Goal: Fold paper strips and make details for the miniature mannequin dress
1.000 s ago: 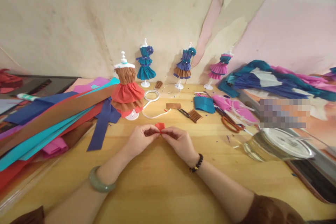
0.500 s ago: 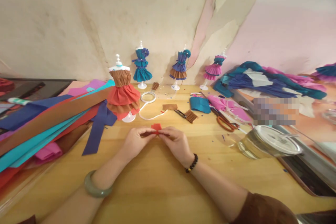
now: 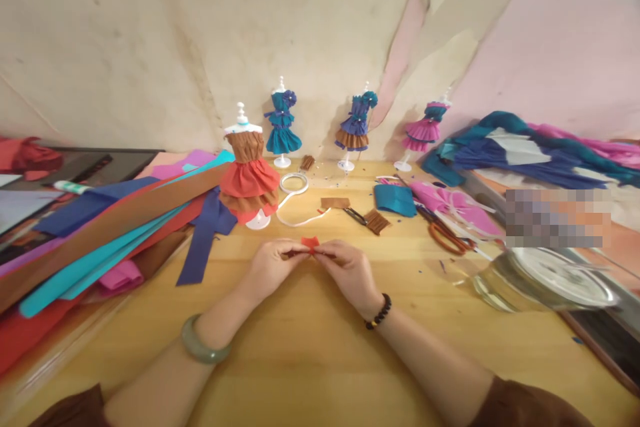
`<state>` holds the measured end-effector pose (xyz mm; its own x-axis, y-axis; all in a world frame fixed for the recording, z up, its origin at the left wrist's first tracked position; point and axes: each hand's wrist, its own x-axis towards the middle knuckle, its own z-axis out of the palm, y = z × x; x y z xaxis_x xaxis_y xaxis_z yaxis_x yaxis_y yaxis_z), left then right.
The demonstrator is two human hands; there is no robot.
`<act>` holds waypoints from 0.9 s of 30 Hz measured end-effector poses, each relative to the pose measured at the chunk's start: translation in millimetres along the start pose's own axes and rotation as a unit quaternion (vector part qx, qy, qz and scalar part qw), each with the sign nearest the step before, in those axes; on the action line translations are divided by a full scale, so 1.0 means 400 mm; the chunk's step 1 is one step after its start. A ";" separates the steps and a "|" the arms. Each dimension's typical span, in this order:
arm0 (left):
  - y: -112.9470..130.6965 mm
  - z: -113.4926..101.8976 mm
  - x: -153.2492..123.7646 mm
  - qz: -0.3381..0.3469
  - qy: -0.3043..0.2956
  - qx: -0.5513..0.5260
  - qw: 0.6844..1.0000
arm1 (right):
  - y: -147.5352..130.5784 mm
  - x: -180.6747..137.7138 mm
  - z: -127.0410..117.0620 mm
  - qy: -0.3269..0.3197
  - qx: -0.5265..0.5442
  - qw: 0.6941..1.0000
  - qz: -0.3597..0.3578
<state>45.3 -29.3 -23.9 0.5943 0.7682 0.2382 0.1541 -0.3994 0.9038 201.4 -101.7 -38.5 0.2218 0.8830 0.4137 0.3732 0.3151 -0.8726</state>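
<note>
A small piece of red crepe paper or fabric is pinched between both hands above the middle of the table. My left hand is closed on its left side and my right hand on its right, with the fingertips nearly meeting. Behind my left hand stands a miniature dress form with a brown bodice and tiered red and brown skirt. Just beyond the hands lie a white ribbon roll with a loose tail, a brown strip, small black-handled tweezers or scissors and a brown bundle.
Long coloured strips cover the left side. Three dressed small forms, one in teal, line the wall. On the right are orange-handled scissors, a folded teal piece, pink material and a lidded glass jar.
The view has shifted, so the whole scene sits slightly further right. Both hands keep their pinch on the red piece, whose visible part now looks narrower and a little more folded.
</note>
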 end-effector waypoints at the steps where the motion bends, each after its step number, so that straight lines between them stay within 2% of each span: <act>1: -0.002 0.001 -0.001 0.001 -0.001 -0.007 1.000 | -0.001 -0.001 0.000 0.000 -0.001 1.000 0.000; 7: -0.005 0.003 -0.007 -0.006 -0.009 -0.046 0.999 | -0.007 -0.008 -0.003 0.013 -0.017 1.000 0.019; 13: 0.008 -0.001 -0.005 0.013 0.006 0.023 1.000 | -0.006 -0.009 -0.005 0.001 -0.020 1.000 -0.003; 21: 0.008 -0.004 -0.007 0.038 0.003 0.052 0.998 | 0.004 -0.005 -0.007 0.003 -0.047 0.998 -0.047; 27: 0.007 -0.007 -0.006 0.052 -0.002 0.051 0.997 | 0.007 -0.006 -0.009 -0.001 -0.066 0.996 -0.054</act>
<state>42.1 -30.9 -20.8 0.6137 0.7187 0.3269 0.1708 -0.5250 0.8338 205.2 -104.4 -41.1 0.1719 0.8478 0.5017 0.5098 0.3593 -0.7817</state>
